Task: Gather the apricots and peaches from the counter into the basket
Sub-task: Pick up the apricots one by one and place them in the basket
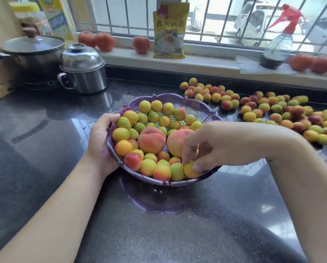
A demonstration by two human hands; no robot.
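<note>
Purple basket (119, 164), part-filled, two peaches (151, 140) central; left hand (100, 141) grips its left rim; right hand (198, 147) pinches an apricot (190, 170) at its near rim; release low, gently; loose apricots (272, 111) remain right of basket.

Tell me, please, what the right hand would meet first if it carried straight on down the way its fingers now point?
Most likely the purple basket's near rim: the right hand already pinches a yellow apricot just above it.

One head-worn wide-angle view looks forward and down, close over the dark counter (45, 130), facing the barred window (206, 18).
</note>
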